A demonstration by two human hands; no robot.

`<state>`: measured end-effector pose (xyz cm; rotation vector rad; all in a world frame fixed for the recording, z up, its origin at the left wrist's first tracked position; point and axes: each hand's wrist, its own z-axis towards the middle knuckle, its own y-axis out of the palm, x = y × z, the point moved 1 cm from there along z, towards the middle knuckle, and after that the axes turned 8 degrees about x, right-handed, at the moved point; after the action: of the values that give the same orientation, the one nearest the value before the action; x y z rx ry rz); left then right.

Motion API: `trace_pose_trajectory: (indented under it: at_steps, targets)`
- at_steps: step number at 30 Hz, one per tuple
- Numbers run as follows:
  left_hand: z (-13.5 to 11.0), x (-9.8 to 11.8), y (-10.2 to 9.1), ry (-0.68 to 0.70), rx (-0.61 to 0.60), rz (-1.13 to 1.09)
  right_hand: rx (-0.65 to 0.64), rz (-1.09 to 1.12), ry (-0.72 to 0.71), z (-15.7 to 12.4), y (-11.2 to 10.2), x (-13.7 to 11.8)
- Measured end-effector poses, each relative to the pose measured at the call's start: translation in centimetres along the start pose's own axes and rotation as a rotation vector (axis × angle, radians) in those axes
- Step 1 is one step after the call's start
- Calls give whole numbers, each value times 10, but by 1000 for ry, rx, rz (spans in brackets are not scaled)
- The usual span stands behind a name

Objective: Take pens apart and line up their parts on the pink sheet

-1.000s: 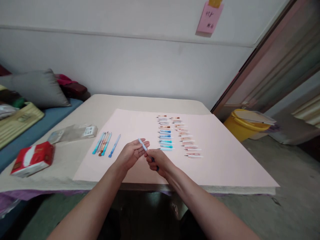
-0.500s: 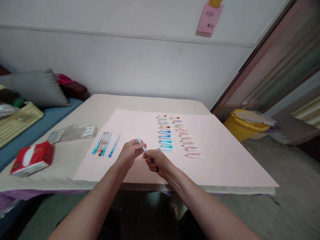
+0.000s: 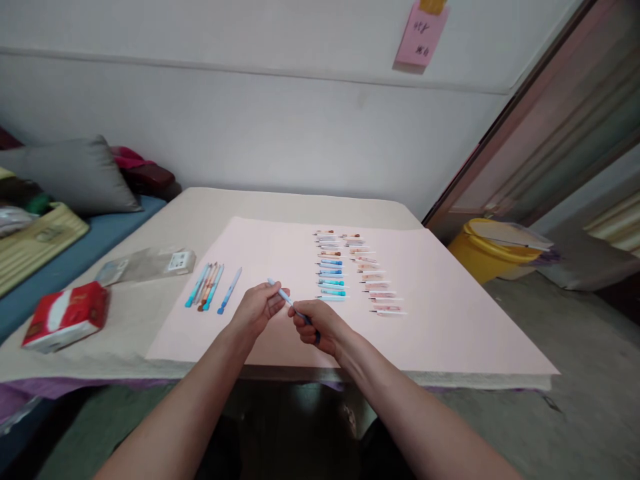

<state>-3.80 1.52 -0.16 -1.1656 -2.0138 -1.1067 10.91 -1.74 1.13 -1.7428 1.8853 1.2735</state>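
Right now both hands meet low centre of the frame, over the near part of the pink sheet [image 3: 440, 320] on the tabletop [image 3: 165, 227]. L hand [image 3: 257, 308] grip: thumb + fingertips pinched on the pale upper end of a light-blue pen [image 3: 285, 297]. R hand [image 3: 315, 325] grip: fingers curled tight round the darker lower end, w/ the tip poking out under the palm. The pen slants upper left to lower right and is held just above the sheet, not touching it as far as I can tell.

To do this well, imo: work the two ends along the pen's own axis, not across it, since a sideways load could bend a thin barrel. Short bare stretch between the grips = more control. Staying over the sheet means any small bit that drops lands in plain sight.

Nearby:
- Centre left: bunch of pens [image 3: 205, 287] + a single blue pen [image 3: 229, 291] just beside it.
- Above the hands: two rows of short pieces, blue row [image 3: 330, 273] & pinkish row [image 3: 375, 283].
- Left edge: clear bag [image 3: 145, 265], red packet [image 3: 65, 317].
- Right, off the tabletop: yellow bucket [image 3: 487, 257].
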Motion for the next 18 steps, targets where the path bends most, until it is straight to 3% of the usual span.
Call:
trace_pose_trajectory:
  at_steps: [11, 18]
  targets:
    - [7, 0, -3, -11, 159, 31, -35, -10, 45, -1, -6, -1]
    - [7, 1, -1, -40, 191, -28, -9, -2, 6, 1, -9, 1]
